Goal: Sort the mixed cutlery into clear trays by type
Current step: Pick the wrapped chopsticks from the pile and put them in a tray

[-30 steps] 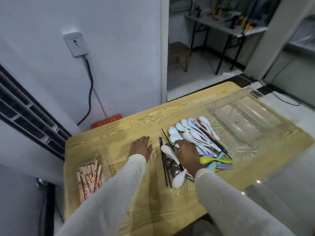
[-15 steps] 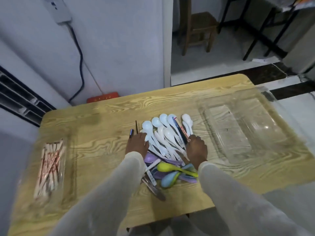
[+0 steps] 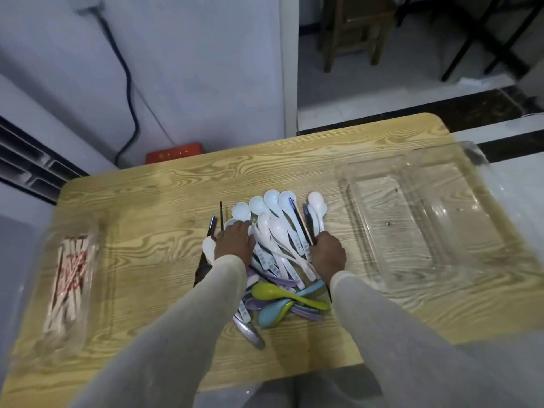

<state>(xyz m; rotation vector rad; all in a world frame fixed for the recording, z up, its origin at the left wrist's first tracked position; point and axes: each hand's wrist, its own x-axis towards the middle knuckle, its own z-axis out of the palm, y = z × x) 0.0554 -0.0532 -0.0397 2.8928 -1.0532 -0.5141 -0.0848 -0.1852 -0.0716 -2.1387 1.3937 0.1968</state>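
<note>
— What's nearest?
— Coloured spoons (image 3: 273,293), piled on the table (image 3: 147,245) between the sleeves.
— And the hands?
— The left hand (image 3: 234,241) lies flat on the white spoons (image 3: 279,228), fingers together. The right hand (image 3: 328,254) touches dark chopsticks (image 3: 300,222); I can't tell its grip.
— Trays?
— A clear tray (image 3: 412,219) sits right and wrapped chopsticks (image 3: 69,272) left.

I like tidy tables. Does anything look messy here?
Yes. The cutlery lies in one jumbled heap mid-table, with pieces crossing every way. The right tray holds nothing yet. Only the left tray has anything in it: wrapped chopsticks.
</note>
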